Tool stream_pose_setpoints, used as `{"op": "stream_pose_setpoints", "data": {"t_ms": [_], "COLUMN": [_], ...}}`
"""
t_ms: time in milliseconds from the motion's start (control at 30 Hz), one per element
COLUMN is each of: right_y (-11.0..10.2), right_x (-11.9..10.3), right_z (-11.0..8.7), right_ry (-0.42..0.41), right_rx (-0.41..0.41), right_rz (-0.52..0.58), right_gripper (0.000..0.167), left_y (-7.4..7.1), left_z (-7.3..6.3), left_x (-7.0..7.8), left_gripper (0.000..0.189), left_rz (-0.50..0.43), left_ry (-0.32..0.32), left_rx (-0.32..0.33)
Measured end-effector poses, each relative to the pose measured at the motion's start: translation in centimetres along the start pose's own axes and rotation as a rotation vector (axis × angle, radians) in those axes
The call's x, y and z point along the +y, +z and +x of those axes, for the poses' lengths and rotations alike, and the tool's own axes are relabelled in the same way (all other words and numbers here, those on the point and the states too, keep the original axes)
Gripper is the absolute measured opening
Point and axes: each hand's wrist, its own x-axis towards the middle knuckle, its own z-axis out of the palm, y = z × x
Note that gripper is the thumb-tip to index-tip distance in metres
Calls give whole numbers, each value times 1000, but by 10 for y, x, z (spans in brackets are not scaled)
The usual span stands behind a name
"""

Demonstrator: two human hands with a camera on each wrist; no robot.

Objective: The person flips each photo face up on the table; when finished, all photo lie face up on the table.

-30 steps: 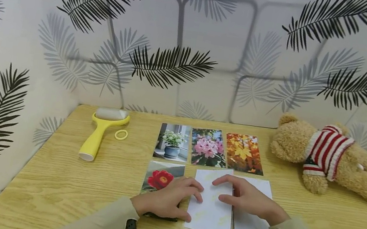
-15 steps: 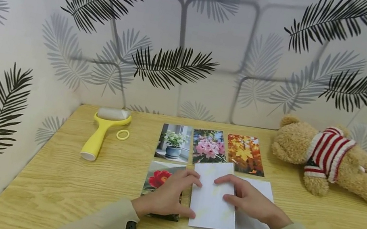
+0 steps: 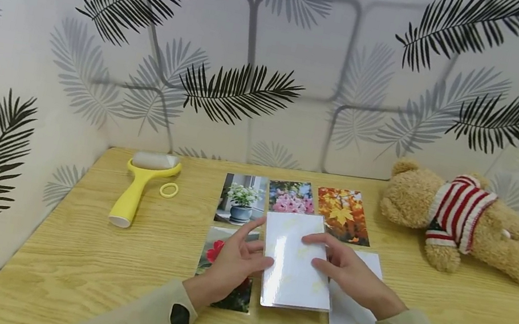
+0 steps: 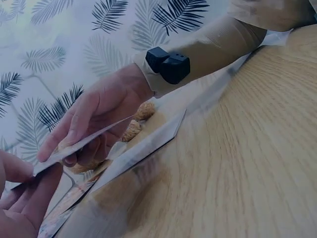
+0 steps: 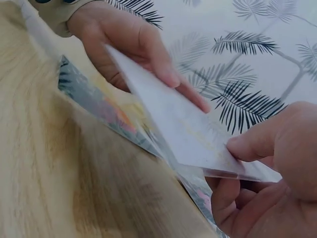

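A white card (image 3: 294,275) with faint yellowish marks is raised off the table and tilted. My left hand (image 3: 232,264) pinches its left edge, thumb on top and fingers beneath, as the left wrist view also shows. On the right edge, my right hand (image 3: 354,275) grips it between thumb and curled fingers, plain in the right wrist view. The card's underside is hidden. Below my left hand lies a red flower picture (image 3: 215,251), partly covered. Another white card (image 3: 354,313) lies flat under my right hand.
Behind stand in a row a potted plant picture (image 3: 242,199), a pink flower picture (image 3: 292,198), partly covered, and an autumn leaf picture (image 3: 344,214). A yellow lint roller (image 3: 132,197) and yellow ring (image 3: 169,190) lie left. A teddy bear (image 3: 463,221) lies right.
The white card has risen off the table and now overlaps the pink flower picture. My left hand went from resting at its left edge to pinching it; my right hand stays at the right edge.
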Motion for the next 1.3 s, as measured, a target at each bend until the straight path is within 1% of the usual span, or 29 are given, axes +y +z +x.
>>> {"op": "stream_pose_setpoints", "data": {"t_ms": [100,167,233,300,400,467,567,700,800,867,933,1000,1133,1233,1300], "right_y": [5,9,12,16,20,22,24,25,26,24,22,19,14,10,8], "right_x": [1,1,0,-2,-6,-8,-10,-11,-13,-16,-19,-22,-27,-30,-31], "right_z": [2,1,0,-1,-3,-3,-2,-1,-1,-1,-2,-4,-8,-10,-13], "right_ry": [-25,-50,-96,-149,-199,-209,-187,-152,-127,-110,-93,-72,-70,-94,-101], "right_rx": [52,94,142,180,184,150,98,53,22,-2,-31,-46,-28,-21,-31], "right_rz": [-24,-88,-190,-316,-412,-411,-362,-313,-291,-271,-239,-199,-163,-171,-178], "right_gripper": [36,36,35,36,37,39,38,36,36,38,41,45,50,53,54], "left_y": [1,1,2,3,3,3,4,5,7,9,11,12,15,18,19], "left_z": [0,1,2,3,1,0,-1,-2,-2,-1,0,1,4,4,5], "left_x": [1,1,1,2,4,6,8,8,8,7,5,3,1,1,1], "left_gripper": [74,72,70,68,65,65,63,54,44,40,38,37,35,33,34], "left_rz": [-18,-11,3,18,36,35,36,48,32,26,42,95,294,413,445], "left_ry": [3,2,3,11,40,59,77,64,54,61,92,129,207,225,219], "left_rx": [26,50,78,100,112,106,81,27,-14,-42,-84,-125,-166,-177,-207]}}
